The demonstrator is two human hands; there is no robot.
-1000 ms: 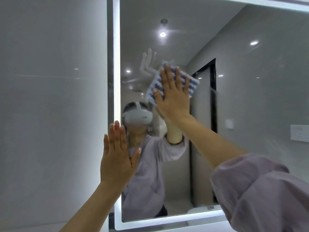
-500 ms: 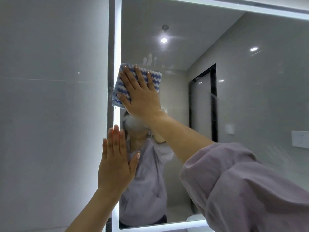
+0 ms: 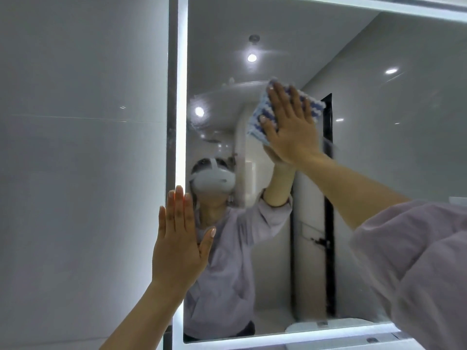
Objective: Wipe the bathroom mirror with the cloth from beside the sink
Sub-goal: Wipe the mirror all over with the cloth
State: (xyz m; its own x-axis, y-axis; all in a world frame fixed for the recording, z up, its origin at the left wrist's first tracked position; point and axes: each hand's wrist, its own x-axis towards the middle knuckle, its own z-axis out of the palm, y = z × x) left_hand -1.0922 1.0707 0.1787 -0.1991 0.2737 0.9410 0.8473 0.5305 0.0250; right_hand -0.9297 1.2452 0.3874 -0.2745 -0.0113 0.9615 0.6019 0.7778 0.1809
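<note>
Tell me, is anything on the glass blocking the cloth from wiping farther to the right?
Nothing visible does. The right hand presses the cloth flat on the mirror, and the glass to its right is bare. The left hand rests at the mirror's left edge, out of that path.

We count one mirror (image 3: 379, 147) and one cloth (image 3: 260, 114). We see two hands: the left hand (image 3: 177, 243) and the right hand (image 3: 290, 130).
</note>
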